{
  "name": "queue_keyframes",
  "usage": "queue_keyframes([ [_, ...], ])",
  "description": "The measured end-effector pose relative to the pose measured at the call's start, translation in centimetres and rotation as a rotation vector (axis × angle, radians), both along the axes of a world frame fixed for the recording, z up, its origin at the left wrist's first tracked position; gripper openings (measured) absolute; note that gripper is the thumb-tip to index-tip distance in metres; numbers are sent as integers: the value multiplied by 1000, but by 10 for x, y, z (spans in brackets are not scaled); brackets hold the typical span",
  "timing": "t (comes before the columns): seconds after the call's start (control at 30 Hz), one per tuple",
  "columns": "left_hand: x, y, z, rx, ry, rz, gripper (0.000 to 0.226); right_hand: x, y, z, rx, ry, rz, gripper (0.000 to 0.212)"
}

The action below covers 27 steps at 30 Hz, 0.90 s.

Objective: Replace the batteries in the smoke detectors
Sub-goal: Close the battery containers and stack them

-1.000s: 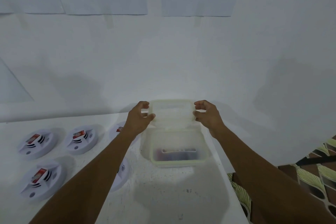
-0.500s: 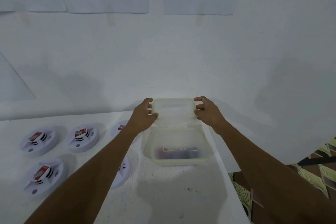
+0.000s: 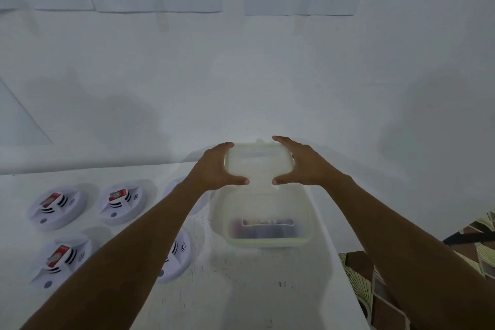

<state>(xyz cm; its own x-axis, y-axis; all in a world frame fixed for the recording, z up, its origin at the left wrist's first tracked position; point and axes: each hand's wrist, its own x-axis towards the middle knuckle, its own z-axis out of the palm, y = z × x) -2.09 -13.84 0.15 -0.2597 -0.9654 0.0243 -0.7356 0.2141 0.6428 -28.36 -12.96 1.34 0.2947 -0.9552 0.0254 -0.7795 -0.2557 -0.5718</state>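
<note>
Here, left to right.

Detectors (image 3: pixel 57 211): four clearly visible on the table (image 3: pixel 241 289), face up, plus what seems a fifth behind my left forearm. The three unobstructed ones each show a red battery (image 3: pixel 52 199) in its slot, long axis slanting up and to the right. I judge they are laid out in rows so I can work through them in turn. None is touched yet.

Left hand (image 3: pixel 214 169): grasping the lid's left edge, thumb under the near side, fingers curled over the far side.

Lid (image 3: pixel 258 162): translucent, rectangular, long axis left to right, held clear above the box's far part and tilted toward me. I hold it at both ends to lift it evenly, I think.

Box (image 3: pixel 263 222): translucent, on the table just right of the detectors, long axis running away from me. Dark reddish items lie at its near end, probably the spare batteries; too blurred to tell.

Right hand (image 3: pixel 305 166): grasping the lid's right edge, mirroring the left.
</note>
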Motion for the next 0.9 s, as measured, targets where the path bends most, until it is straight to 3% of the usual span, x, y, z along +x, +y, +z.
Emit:
queue_keyframes([
  [0.17, -2, 7, -6, -136, -48, 4, 98, 5, 4, -14, -95, 23, -54, 94],
  [0.23, -2, 6, -6, -159, -62, -18, 99, 5, 3, -16, -85, 11, -43, 97],
  [0.43, -2, -10, 2, 6, -76, -168, 117, 0, -8, -1, 80, 55, 49, 132],
  [0.63, -3, -20, -8, 120, 42, -124, 122, 6, -13, 12, 118, 141, 69, 121],
  [0.77, -7, -23, -2, 150, 26, -142, 122, 10, -14, 20, 135, 170, 60, 109],
  [0.9, -5, -23, -5, 162, 55, -109, 125, 5, -12, 15, 148, 127, 35, 112],
])
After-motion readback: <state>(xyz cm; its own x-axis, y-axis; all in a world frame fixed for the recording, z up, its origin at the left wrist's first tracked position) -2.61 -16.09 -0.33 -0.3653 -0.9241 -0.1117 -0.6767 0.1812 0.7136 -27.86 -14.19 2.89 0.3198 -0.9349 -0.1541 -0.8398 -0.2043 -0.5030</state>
